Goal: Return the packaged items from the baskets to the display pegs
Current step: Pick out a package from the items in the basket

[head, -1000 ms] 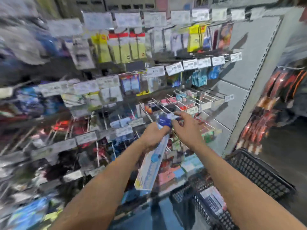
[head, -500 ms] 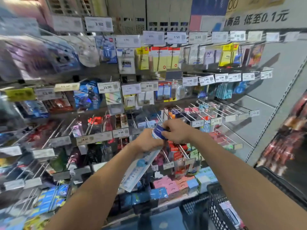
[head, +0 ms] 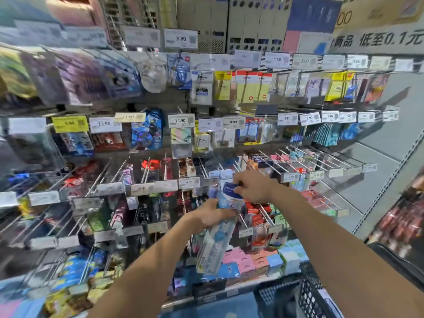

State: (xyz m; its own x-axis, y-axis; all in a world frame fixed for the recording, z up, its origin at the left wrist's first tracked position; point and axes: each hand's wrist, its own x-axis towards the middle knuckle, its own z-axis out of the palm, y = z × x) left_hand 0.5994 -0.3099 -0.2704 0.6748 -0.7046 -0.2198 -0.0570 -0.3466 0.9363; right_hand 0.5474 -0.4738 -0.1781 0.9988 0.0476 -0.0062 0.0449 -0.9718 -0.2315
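Observation:
A long clear packet with a blue header card and a pale blue ruler-like item inside (head: 216, 237) hangs tilted in front of the peg wall. My left hand (head: 207, 214) grips its upper part from the left side. My right hand (head: 251, 188) pinches the blue header card at the top, close to the tips of the metal display pegs (head: 206, 167) in the middle row. A black mesh basket (head: 307, 294) sits at the lower right, with a packaged item partly visible inside.
The peg wall is crowded with hanging packets and price tags such as the 4.50 tag (head: 189, 182). Bare pegs (head: 321, 157) jut out at the right, beside a grey panel (head: 378, 180). Small pink and blue boxes (head: 252, 260) line the bottom shelf.
The view has swung left and up along the peg wall. Both hands keep hold of the packet, now set lower and more central in view, near the middle-row pegs.

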